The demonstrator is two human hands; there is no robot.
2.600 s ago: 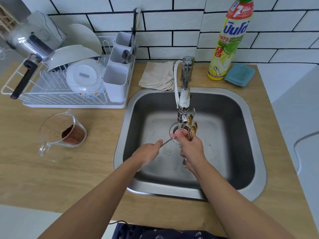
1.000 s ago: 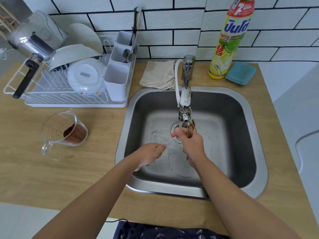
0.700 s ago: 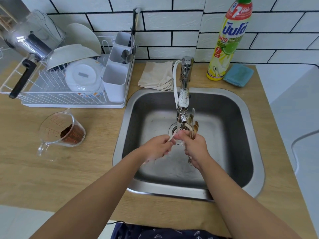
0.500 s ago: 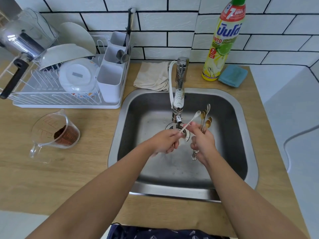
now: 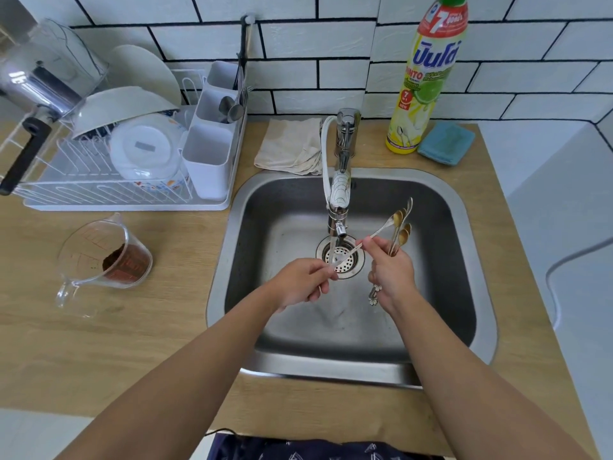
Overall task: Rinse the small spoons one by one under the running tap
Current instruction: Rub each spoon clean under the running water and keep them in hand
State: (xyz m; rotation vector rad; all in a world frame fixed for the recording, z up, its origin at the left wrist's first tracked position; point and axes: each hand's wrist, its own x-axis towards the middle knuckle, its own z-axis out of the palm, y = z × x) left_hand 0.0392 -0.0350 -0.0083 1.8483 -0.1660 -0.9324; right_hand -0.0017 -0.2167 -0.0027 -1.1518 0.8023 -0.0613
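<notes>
Head view, single frame.

Surroundings:
- Wooden counter point(image 5: 99, 343), white tiled wall behind.
- Steel sink point(image 5: 464, 247), set into the counter; round drain strainer point(image 5: 346, 265) in its floor.
- Tap point(image 5: 341, 180) at the sink's rear rim, spout reaching forward over the drain; water stream point(image 5: 333, 249) falling onto the strainer.
- White dish rack point(image 5: 109, 190), left of the sink: bowls, a plate, a steel pot with black handle, and a cutlery caddy point(image 5: 212, 151) holding a few utensils.
- Glass measuring jug point(image 5: 99, 260), in front of the rack, brown powder in its bottom.
- Beige cloth point(image 5: 292, 147), crumpled, just left of the tap base.
- Dish soap bottle point(image 5: 424, 74), upright, behind the sink on the right; blue sponge point(image 5: 446, 144) just beside it.
- The spout stands between the camera and part of the sink's back wall; nothing covers the hands.

Task items:
- Single spoon point(image 5: 381, 229): slim, silver, long handle, small bowl pointing up and right. It lies slantwise across the stream, over the drain.
- Left hand point(image 5: 302, 285): fingers pinched narrow on the handle's lower end.
- Right hand point(image 5: 391, 277): thumb and forefinger nipping the single spoon's mid-handle, remaining fingers closed around the spoon bundle point(image 5: 401, 230).
- Spoon bundle: several small spoons, gold and silver bowls fanned upward, right of the stream; decorated handle ends showing below the fist.
</notes>
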